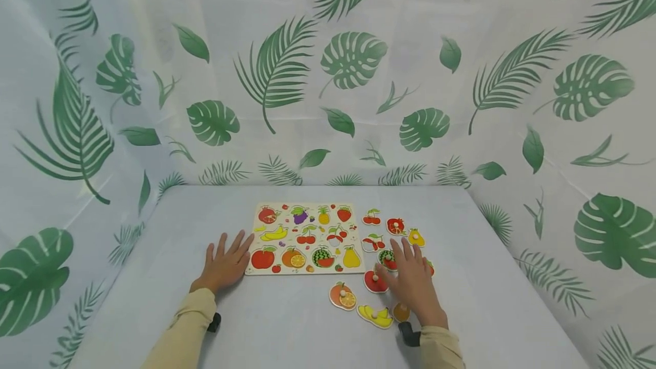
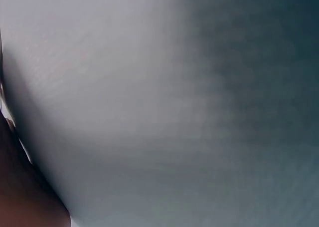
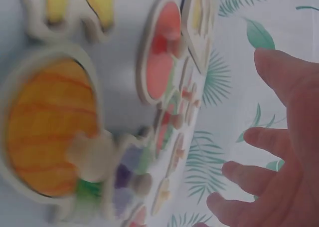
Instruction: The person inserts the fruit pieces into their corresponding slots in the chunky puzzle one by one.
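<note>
A wooden fruit puzzle board (image 1: 284, 238) lies flat on the table, printed with several fruits. My left hand (image 1: 225, 263) rests at its left edge, fingers spread; in the left wrist view only a dark sliver of skin shows at lower left. My right hand (image 1: 412, 281) hovers over loose knobbed puzzle pieces, its fingers extended and holding nothing. Around it lie an apple piece (image 1: 376, 282), a watermelon piece (image 1: 387, 260), an orange piece (image 1: 342, 295) and a banana piece (image 1: 375, 316). The right wrist view shows a pineapple piece (image 3: 52, 127) and a grape piece (image 3: 130, 172) close by.
Further back lie a cherry piece (image 1: 371, 217), a pomegranate piece (image 1: 396, 226) and a pear piece (image 1: 417, 237). Another red piece (image 1: 430, 267) is partly hidden by the right hand. A leaf-patterned white curtain (image 1: 287, 147) stands behind the pale table (image 1: 287, 323).
</note>
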`<state>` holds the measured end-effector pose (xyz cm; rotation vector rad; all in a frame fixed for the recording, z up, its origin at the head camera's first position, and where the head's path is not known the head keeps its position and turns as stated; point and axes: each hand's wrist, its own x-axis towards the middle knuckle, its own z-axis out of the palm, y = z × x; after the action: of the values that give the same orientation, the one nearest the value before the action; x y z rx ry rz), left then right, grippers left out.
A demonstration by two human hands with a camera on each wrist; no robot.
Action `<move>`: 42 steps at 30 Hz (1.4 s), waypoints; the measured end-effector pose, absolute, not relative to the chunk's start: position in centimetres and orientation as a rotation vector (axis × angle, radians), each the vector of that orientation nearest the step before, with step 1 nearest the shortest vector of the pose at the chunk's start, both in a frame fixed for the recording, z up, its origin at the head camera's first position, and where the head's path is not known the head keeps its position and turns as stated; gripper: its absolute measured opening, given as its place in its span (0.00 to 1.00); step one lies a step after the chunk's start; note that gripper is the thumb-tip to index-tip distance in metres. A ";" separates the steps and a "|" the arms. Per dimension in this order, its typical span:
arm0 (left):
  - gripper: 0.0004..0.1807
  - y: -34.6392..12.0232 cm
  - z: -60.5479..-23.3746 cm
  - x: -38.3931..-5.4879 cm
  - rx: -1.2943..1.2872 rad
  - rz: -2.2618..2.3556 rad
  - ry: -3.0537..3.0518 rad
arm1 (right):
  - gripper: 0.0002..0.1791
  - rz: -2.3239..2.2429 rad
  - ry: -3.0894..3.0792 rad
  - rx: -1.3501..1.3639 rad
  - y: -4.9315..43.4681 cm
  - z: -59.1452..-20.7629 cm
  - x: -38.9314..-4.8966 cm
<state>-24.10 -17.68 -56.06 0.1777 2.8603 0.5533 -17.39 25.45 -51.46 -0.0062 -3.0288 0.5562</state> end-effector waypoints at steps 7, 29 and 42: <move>0.34 -17.4 -55.9 -24.1 0.176 0.586 2.854 | 0.41 0.457 -2.989 0.048 26.7 -49.7 -20.6; 0.34 -18.1 -56.8 -24.6 0.169 0.579 2.852 | 0.19 0.478 -3.157 0.101 30.9 -49.4 -29.8; 0.34 -18.3 -56.7 -24.5 0.165 0.573 2.852 | 0.12 0.383 -3.079 0.102 30.3 -52.0 -30.8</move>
<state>-24.54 -18.30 -56.74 0.1652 2.8520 0.5726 -30.83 30.28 -52.00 0.1016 -3.0789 0.3834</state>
